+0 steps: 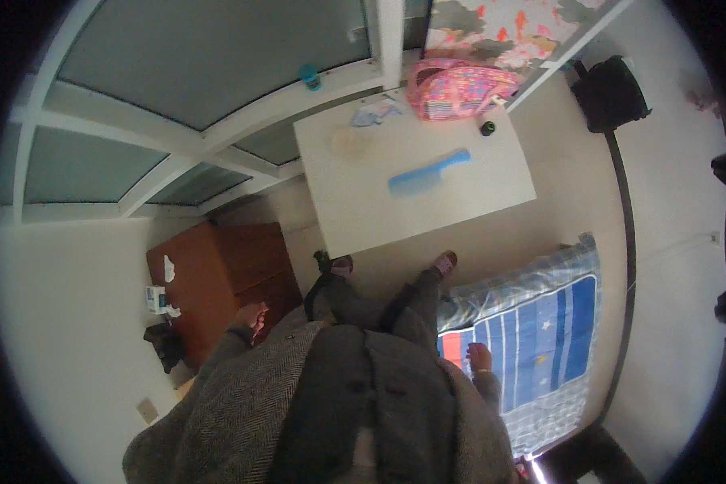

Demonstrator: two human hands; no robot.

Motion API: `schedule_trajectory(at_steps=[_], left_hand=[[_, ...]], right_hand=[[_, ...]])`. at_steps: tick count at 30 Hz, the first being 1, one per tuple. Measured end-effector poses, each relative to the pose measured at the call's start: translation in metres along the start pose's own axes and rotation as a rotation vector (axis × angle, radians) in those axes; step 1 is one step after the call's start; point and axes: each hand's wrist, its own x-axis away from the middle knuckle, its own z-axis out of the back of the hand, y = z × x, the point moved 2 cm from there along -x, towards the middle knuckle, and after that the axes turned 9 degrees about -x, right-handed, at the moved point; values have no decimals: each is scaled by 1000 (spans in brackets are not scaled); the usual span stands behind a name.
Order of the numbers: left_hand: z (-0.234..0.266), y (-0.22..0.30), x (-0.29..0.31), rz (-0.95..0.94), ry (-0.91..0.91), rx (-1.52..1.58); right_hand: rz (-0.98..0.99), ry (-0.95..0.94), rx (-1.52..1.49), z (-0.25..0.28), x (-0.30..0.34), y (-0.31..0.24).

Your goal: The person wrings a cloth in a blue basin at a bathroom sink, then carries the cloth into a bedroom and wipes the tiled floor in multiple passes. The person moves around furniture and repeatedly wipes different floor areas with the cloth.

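My left hand (252,315) hangs at my side beside a brown wooden cabinet (204,270), its fingers curled in and no object visible in them. On the other side, my right hand (480,356) hangs over the edge of a bed (532,347) with a blue striped mat; its fingers look loosely stretched and hold nothing that I can see. A white table (355,218) stands in front of my feet, out of reach of both hands. Across its middle lies a large blue comb (429,173), handle toward the far right.
Near the table's far edge are a pink patterned bag (460,90), a small dark round item (488,128) and a crumpled cloth (377,112). A blue cup (309,77) stands on the window ledge. Tissues (169,269) lie on the cabinet. A black chair (611,94) is far right.
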Motion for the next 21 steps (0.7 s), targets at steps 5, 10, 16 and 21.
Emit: schedule_trajectory(at_steps=[5, 10, 16, 21], left_hand=[[-76, -13, 13, 117, 134, -104], [-151, -2, 25, 81, 92, -270], [-181, 36, 4, -6, -164, -536], [-191, 29, -50, -78, -286, -627]], right_hand=[[85, -32, 67, 76, -69, -30], [-36, 126, -117, 176, -96, -41], [-182, 239, -209, 225, -90, -11], [-256, 209, -226, 233, -83, -6]])
